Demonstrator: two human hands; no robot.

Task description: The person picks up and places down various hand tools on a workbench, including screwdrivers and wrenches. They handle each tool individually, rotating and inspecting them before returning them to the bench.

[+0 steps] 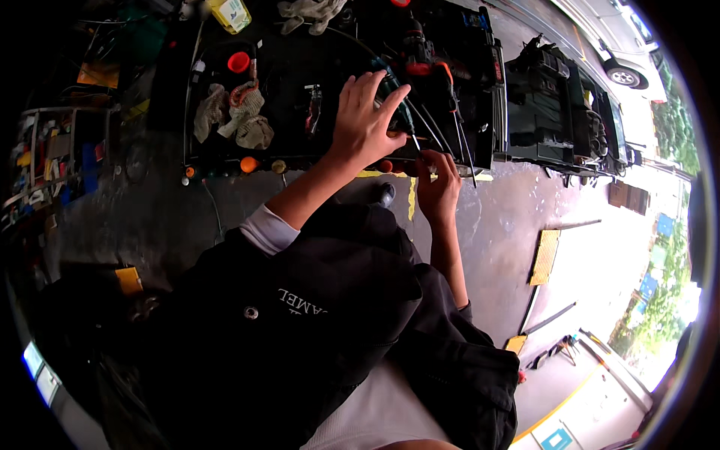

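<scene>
A slim teal-and-black screwdriver with a bright metal tip slants over the near edge of the black work surface. The fingers of my left hand lie across its body, the index finger over it and the thumb close to its lower end. At the tip, my right hand is closed in a pinch; anything small between those fingers is hidden. Just beyond sits a red-and-black power drill. Beside my right fingers lie orange-and-black handled pliers and several long thin metal rods.
On the black work surface are dirty work gloves, a red cup-like thing, a small packaged item and a yellow bottle. A crowded rack stands left. Black equipment stands right, with a parked vehicle beyond.
</scene>
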